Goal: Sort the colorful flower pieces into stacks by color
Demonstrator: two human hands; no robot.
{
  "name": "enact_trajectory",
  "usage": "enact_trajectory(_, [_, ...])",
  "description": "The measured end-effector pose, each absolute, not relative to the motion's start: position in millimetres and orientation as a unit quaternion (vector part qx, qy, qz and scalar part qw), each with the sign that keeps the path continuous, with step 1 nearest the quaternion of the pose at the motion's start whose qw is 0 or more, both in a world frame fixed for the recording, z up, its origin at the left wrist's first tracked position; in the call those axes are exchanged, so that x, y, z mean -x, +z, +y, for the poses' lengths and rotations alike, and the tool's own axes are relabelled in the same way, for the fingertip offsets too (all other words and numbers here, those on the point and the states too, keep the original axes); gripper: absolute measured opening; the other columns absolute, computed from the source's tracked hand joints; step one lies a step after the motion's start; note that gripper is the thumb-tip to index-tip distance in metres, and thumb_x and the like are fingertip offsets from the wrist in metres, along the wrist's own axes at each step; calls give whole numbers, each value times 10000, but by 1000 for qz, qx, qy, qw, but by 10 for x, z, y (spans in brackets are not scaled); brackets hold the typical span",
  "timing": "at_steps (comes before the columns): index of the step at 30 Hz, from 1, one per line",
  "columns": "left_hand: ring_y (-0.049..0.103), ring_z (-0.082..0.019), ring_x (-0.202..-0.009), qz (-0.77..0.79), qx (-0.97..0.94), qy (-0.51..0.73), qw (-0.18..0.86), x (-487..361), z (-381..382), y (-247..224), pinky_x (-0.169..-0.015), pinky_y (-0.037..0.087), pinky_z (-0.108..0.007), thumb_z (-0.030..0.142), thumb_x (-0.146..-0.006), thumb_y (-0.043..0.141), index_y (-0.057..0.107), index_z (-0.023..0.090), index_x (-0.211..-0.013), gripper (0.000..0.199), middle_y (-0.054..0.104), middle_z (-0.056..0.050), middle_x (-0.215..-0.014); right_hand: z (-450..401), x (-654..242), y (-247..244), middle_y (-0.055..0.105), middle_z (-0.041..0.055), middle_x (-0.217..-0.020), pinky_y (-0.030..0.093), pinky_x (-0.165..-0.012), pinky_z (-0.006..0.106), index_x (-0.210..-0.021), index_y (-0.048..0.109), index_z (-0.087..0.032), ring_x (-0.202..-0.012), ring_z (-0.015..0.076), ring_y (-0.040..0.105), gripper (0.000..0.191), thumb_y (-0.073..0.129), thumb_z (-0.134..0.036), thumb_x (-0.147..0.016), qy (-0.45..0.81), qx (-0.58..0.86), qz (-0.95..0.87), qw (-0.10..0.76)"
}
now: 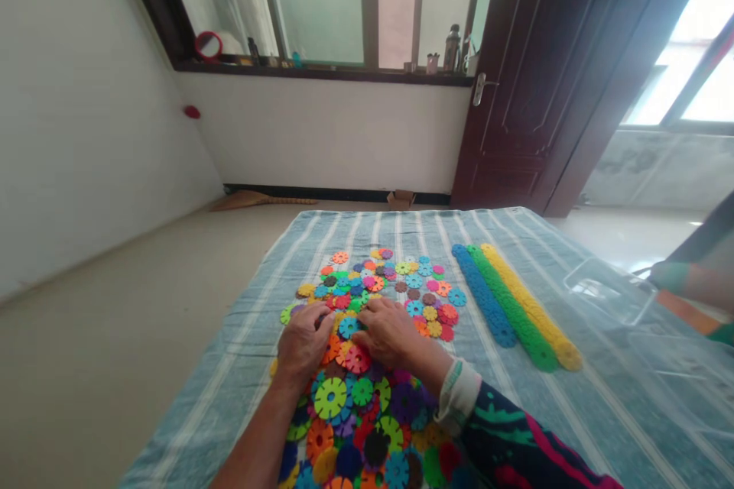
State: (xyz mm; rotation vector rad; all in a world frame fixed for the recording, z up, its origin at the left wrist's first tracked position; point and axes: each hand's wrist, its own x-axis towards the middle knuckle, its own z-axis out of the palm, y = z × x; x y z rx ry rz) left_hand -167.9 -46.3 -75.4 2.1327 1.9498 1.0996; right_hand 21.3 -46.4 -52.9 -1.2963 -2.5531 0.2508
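Note:
Many flat, notched plastic discs in mixed colours (pixel 331 397) lie heaped on a striped blue-grey cloth. My left hand (pixel 303 340) rests on the left side of the heap, its fingers curled over discs; what they hold, if anything, is hidden. On the heap's right side, my right hand (pixel 387 330) has bent fingers touching discs near a light blue one (pixel 348 327). Whether it grips one cannot be made out. To the right, overlapping discs form three long rows: blue (pixel 485 294), green (pixel 510 306) and yellow (pixel 531 304).
A clear plastic box (pixel 611 292) stands on the cloth (pixel 229 367) at the right, with another clear container (pixel 682 374) nearer. Another person's blurred arm (pixel 696 260) reaches in at the right edge. Beyond the table are a wall, a windowsill and a dark red door (pixel 533 69).

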Motion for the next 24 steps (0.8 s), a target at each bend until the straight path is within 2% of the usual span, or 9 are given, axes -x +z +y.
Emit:
enact_trajectory(5, [631, -205, -894, 629, -693, 350, 37, 1671, -488, -754, -830, 502, -313, 356, -804, 462, 655, 228, -718, 247, 721, -39, -894, -450, -37, -474, 597, 90, -1038, 407, -847, 393, -1019, 621, -219, -1010, 242, 501, 255, 429, -358, -928, 36, 418, -894, 156])
enact_trajectory(11, [629, -220, -1003, 635, -680, 364, 49, 1730, -462, -826, -930, 484, -336, 295, -777, 461, 687, 204, -859, 257, 714, -77, -1022, -216, 181, -526, 586, 55, -1027, 387, -892, 431, -994, 638, -274, -1048, 246, 457, 320, 370, -442, -945, 18, 381, -913, 145])
enact_trajectory(17, [637, -206, -988, 632, -681, 367, 43, 1713, -461, -840, -908, 503, -316, 282, -779, 477, 690, 236, -846, 228, 727, -43, -1001, 32, -51, -545, 587, 58, -1056, 374, -908, 409, -1017, 654, -282, -1064, 236, 460, 323, 394, -455, -933, 47, 450, -884, 119])
enact_trajectory(24, [642, -222, -988, 639, -674, 369, 27, 1691, -464, -883, -932, 498, -350, 263, -770, 466, 697, 192, -837, 251, 730, -66, -998, 238, -568, -590, 593, 91, -1073, 386, -852, 356, -1024, 653, -203, -1016, 234, 497, 230, 519, -301, -864, 47, 523, -844, 114])
